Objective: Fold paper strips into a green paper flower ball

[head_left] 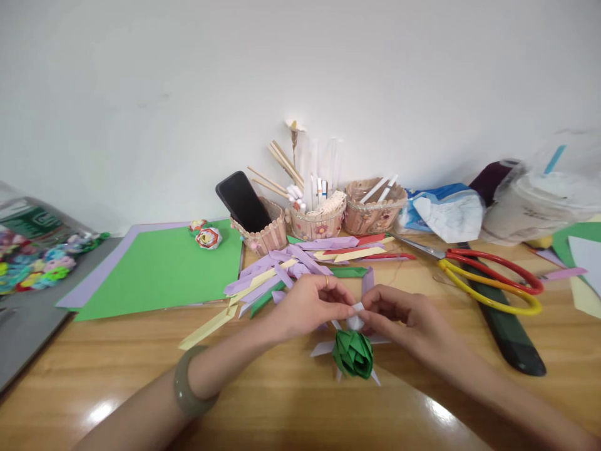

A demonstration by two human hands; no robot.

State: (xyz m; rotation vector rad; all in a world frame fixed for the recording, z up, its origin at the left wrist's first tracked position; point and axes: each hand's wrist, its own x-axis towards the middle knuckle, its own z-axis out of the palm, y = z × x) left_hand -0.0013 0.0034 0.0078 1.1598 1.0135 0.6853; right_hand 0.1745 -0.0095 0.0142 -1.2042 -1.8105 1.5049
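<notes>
My left hand [317, 305], with a ring and a bracelet on the wrist, pinches a small folded white paper piece [355, 317] from the left. My right hand [397, 313] pinches the same piece from the right. Just below it on the table lies a folded green paper piece [353, 354] with white pointed strips sticking out around it. Behind my hands is a loose pile of purple, yellow, green and red paper strips [282, 266]. A bent purple strip [368, 280] stands just behind my right hand.
Green paper sheets [164, 266] lie left. Behind stand a basket with a phone [244, 202], a basket of sticks [317, 224] and another basket [375, 213]. Scissors [488, 275] rest over a dark green tool [511, 344] at right, near a cup [539, 200]. Beads [37, 263] lie far left.
</notes>
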